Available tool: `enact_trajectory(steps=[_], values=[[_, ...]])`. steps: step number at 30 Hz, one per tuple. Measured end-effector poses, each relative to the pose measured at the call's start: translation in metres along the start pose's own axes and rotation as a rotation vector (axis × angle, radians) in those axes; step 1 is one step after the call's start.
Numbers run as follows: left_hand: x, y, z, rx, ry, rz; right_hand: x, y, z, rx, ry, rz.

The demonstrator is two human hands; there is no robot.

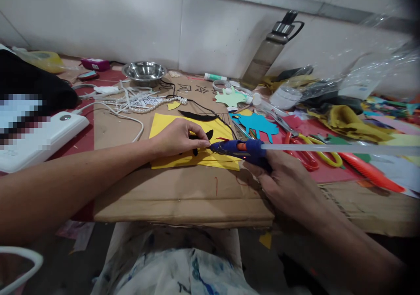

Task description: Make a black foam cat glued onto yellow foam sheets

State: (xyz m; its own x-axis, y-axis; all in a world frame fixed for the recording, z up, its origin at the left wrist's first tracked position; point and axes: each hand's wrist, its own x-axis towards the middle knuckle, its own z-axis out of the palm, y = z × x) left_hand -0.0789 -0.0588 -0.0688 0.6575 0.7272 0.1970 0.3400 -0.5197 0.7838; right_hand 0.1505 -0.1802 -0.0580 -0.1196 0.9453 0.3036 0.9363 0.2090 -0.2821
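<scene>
My right hand (pixel 278 174) grips a blue glue gun (pixel 244 148) with a long translucent glue stick (pixel 328 147) sticking out of its rear. The gun's nozzle points left and meets the fingertips of my left hand (pixel 180 137). Thumb and forefinger of that hand are pinched at the nozzle tip; whatever lies between them is too small to name. Beneath it, black cut-out pieces (pixel 206 135) show on a yellow sheet (pixel 164 122). A curved black strip (pixel 198 116) lies along the sheet's far edge.
Behind the sheet are a string of pearl beads (pixel 157 106), a steel bowl (pixel 144 72) and a leaning bottle (pixel 267 52). Right of it lie a blue paper cut-out (pixel 257 125), scissors (pixel 305 152) and an orange-red cutter (pixel 370 170). A white power bank (pixel 49 139) sits left.
</scene>
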Motion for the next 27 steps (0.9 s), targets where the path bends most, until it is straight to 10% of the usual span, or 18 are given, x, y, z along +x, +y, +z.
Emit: enact_trajectory(steps=[27], values=[[0.0,-0.003,-0.001,0.056,-0.04,0.068,-0.007,-0.012,-0.014,0.032,-0.063,0.04]])
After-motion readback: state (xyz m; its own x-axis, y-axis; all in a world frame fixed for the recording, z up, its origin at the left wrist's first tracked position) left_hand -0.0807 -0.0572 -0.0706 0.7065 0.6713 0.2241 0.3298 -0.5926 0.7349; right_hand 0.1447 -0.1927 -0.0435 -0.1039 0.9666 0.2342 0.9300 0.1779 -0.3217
